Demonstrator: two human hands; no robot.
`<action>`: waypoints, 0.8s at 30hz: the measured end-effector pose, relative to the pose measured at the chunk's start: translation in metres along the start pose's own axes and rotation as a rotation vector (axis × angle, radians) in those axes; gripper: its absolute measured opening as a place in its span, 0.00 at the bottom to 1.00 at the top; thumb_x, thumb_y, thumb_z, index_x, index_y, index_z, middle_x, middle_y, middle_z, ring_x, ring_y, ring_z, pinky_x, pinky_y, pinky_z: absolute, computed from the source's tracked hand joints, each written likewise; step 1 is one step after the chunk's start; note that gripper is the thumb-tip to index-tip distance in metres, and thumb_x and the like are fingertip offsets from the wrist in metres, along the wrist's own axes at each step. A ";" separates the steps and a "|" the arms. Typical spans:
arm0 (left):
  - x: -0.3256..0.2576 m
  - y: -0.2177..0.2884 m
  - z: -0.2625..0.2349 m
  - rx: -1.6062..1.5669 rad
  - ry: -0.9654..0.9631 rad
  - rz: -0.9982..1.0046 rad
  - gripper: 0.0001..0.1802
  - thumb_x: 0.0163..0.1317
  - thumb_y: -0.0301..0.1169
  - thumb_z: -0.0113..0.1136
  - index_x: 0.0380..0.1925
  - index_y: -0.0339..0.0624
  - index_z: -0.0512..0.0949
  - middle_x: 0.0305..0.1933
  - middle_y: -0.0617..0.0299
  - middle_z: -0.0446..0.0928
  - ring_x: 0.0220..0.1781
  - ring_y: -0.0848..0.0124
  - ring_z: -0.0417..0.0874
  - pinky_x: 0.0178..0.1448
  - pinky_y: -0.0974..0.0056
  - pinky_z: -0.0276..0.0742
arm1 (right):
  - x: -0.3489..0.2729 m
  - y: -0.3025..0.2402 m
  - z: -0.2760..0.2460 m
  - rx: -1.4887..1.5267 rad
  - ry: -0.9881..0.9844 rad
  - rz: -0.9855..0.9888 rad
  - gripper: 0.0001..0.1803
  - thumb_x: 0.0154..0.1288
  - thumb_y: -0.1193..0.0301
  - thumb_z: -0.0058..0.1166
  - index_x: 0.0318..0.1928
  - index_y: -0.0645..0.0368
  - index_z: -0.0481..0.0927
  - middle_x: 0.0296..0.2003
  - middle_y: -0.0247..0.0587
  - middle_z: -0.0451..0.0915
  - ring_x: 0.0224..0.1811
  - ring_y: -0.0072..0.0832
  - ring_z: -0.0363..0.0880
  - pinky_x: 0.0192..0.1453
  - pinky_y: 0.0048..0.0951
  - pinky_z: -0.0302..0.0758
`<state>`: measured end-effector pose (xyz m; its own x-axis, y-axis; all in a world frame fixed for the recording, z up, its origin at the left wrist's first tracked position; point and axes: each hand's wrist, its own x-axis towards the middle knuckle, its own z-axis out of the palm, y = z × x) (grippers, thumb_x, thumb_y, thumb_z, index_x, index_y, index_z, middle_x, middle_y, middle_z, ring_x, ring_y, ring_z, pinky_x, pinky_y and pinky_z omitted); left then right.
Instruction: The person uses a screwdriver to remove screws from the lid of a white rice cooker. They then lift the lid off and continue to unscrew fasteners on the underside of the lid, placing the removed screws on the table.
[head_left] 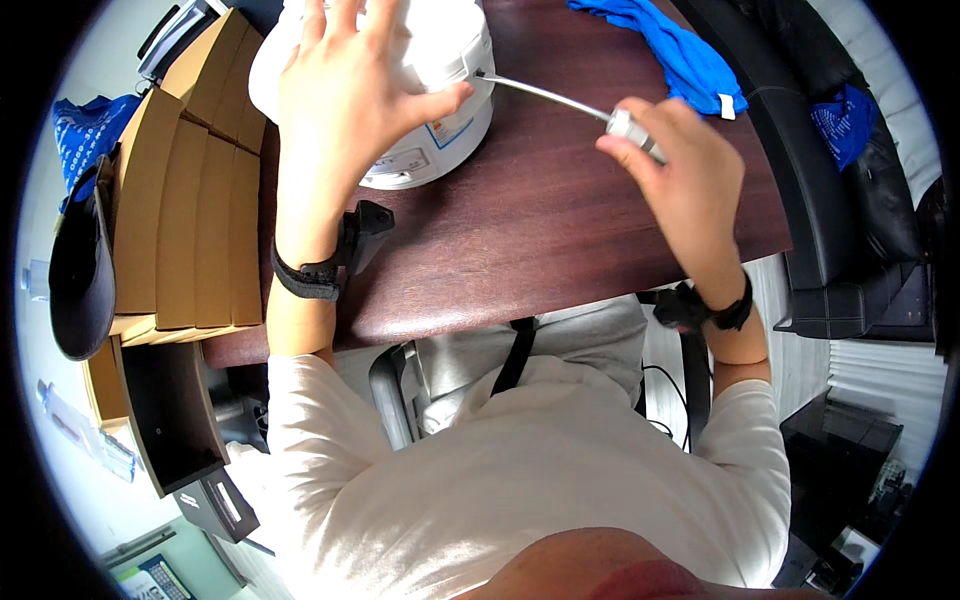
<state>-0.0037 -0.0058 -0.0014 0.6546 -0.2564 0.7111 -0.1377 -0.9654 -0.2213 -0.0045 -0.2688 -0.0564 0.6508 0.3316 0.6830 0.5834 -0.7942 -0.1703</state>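
Observation:
A rounded white appliance with printed labels on its side lies on the dark wooden table; the top edge of the picture cuts it off, so its exact kind is unclear. My left hand rests on it with fingers spread and thumb reaching toward its right side. In my right hand is a screwdriver, gripped by its pale handle. The long metal shaft points left, and its tip meets a small dark hole in the appliance's right side.
Cardboard boxes stand in a row along the table's left side, with a dark cap beside them. A blue cloth lies at the far right of the table. Beyond the right edge is a black sofa. An open drawer sits at lower left.

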 end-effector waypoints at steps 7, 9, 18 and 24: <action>0.000 -0.002 0.004 -0.003 0.020 0.011 0.49 0.38 0.59 0.71 0.61 0.47 0.70 0.65 0.53 0.68 0.69 0.49 0.65 0.61 0.51 0.72 | 0.006 0.021 0.021 0.110 0.148 -0.047 0.13 0.49 0.62 0.69 0.35 0.49 0.81 0.28 0.32 0.73 0.27 0.28 0.75 0.28 0.26 0.68; 0.001 -0.003 0.005 -0.015 0.023 0.012 0.49 0.37 0.59 0.71 0.61 0.47 0.70 0.65 0.53 0.68 0.68 0.49 0.65 0.61 0.51 0.72 | -0.009 0.019 0.032 0.356 0.108 0.069 0.10 0.59 0.62 0.64 0.34 0.53 0.81 0.26 0.30 0.75 0.23 0.23 0.74 0.26 0.24 0.68; 0.006 0.002 -0.014 -0.059 -0.112 -0.054 0.53 0.35 0.53 0.73 0.60 0.34 0.67 0.64 0.39 0.65 0.69 0.41 0.61 0.66 0.50 0.66 | -0.031 -0.011 0.027 1.453 -0.687 0.705 0.23 0.75 0.54 0.40 0.36 0.62 0.75 0.20 0.31 0.71 0.14 0.14 0.65 0.17 0.17 0.60; 0.001 -0.005 0.004 -0.002 0.021 0.004 0.51 0.36 0.61 0.71 0.60 0.46 0.70 0.65 0.52 0.68 0.67 0.48 0.67 0.61 0.52 0.72 | -0.029 -0.013 0.032 1.483 -0.751 0.769 0.25 0.75 0.51 0.38 0.35 0.61 0.73 0.19 0.31 0.68 0.13 0.15 0.63 0.15 0.19 0.58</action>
<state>0.0006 -0.0013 -0.0022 0.6382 -0.2616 0.7241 -0.1422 -0.9644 -0.2230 -0.0158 -0.2518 -0.0964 0.7622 0.6170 -0.1959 -0.2881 0.0523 -0.9562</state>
